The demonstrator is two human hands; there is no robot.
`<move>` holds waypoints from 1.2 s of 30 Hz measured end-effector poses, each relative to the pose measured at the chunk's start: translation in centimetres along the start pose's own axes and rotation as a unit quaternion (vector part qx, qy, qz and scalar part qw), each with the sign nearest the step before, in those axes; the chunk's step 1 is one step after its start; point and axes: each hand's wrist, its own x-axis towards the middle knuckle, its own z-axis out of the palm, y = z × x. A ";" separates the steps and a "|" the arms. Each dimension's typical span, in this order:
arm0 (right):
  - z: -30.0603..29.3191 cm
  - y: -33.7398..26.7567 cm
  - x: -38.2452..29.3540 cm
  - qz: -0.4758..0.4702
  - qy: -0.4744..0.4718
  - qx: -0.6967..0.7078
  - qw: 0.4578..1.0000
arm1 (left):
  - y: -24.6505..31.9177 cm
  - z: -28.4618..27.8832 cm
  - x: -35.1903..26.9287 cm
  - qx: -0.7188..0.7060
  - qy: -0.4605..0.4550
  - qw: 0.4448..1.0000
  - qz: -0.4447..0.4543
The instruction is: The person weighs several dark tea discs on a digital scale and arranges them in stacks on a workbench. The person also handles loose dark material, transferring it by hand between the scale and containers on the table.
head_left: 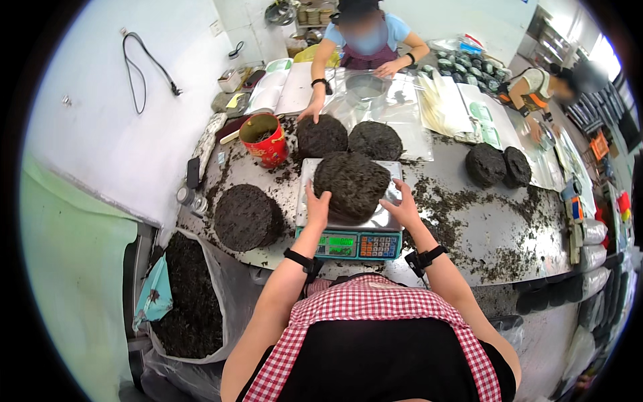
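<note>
A thick round cake of dark, pressed leaf-like material [350, 188] is between my two hands, over the steel pan of a digital scale [359, 244]. My left hand [317, 205] lies against the cake's left side, thumb towards the front. On the other side, my right hand [402, 205] has curved fingers at the cake's right edge. The cake looks tilted, and its underside is hidden, so I cannot tell whether it rests on the pan. Just behind stand two similar cakes, one at the left [321, 135] and one at the right [376, 140].
Another cake [247, 217] and a red bucket [264, 141] stand at the left. Dark crumbs litter the metal table [502, 236]. An open sack of loose material [188, 296] is at lower left. Opposite, a co-worker's hand [314, 108] touches a cake; another person works at far right.
</note>
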 end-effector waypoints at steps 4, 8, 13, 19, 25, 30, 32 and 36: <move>2.0 1.3 0.5 0.014 0.068 0.034 0.997 | -1.6 -0.2 -1.8 0.230 0.016 0.973 0.032; 0.1 4.4 0.3 -0.017 0.136 0.031 0.990 | 4.3 -4.4 -3.2 0.407 0.074 0.865 0.284; -3.0 8.7 -3.0 0.048 0.152 0.096 0.983 | 10.9 -19.0 -5.6 0.575 0.349 0.723 0.158; -2.9 7.9 -5.8 0.164 0.124 0.142 0.968 | 7.3 -25.7 -4.7 0.625 0.273 0.732 -0.009; -2.8 7.5 -6.0 0.146 0.104 0.175 0.968 | 11.2 -26.0 -4.3 0.306 0.296 0.899 0.101; -2.7 8.8 -8.0 0.179 0.117 0.178 0.961 | 9.8 -10.8 -1.4 0.037 0.066 0.997 0.023; -2.4 8.6 -8.2 0.180 0.114 0.178 0.961 | 6.4 -4.7 -0.1 0.053 0.017 0.998 0.032; -2.8 8.3 -9.3 0.151 0.113 0.200 0.961 | 4.1 -0.4 0.2 0.280 0.110 0.939 0.168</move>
